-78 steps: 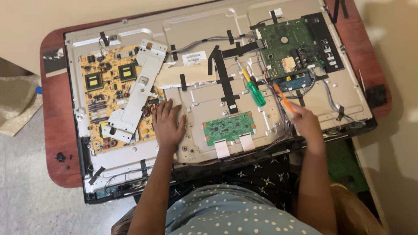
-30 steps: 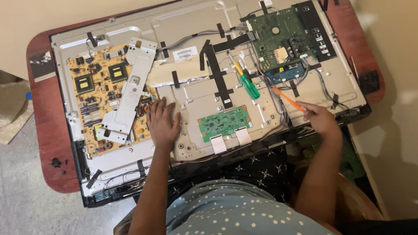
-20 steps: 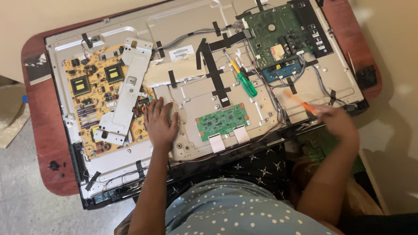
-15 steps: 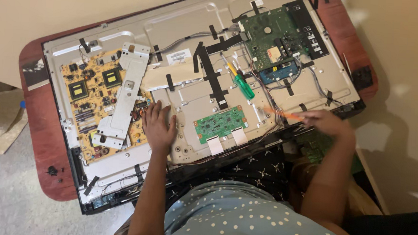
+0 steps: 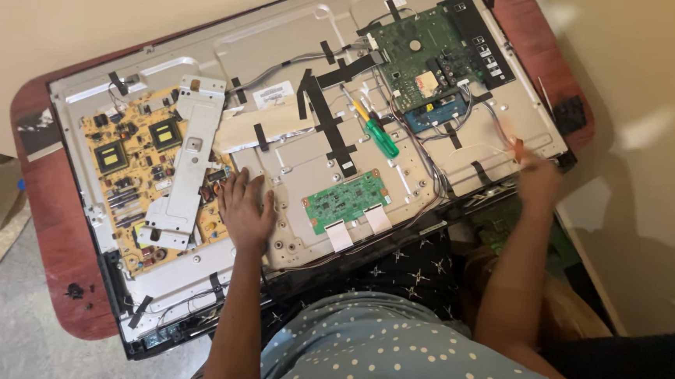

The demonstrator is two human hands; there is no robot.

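Clearly, in the head view, the flat-screen panel lay face down on a reddish wooden table with its rear cover already off, so the grey sheet-metal back and all boards were bare. All three boards looked seated and cabled; nothing showed lifted out, so most of the teardown seemed left.

The left hand rested flat, fingers spread wide, on the metal plate between the yellow power board and the small green board.

The right hand was motion-blurred at the panel's right edge; it seemed closed on a thin orange tool, though the blur left the grip unsure.

A green-handled screwdriver lay loose near the centre, just below the large dark-green main board.

Materials: matte stamped steel, strips of black tape, white ribbon cables, a pale metal bracket across the power board. The person's blue dotted fabric showed below.
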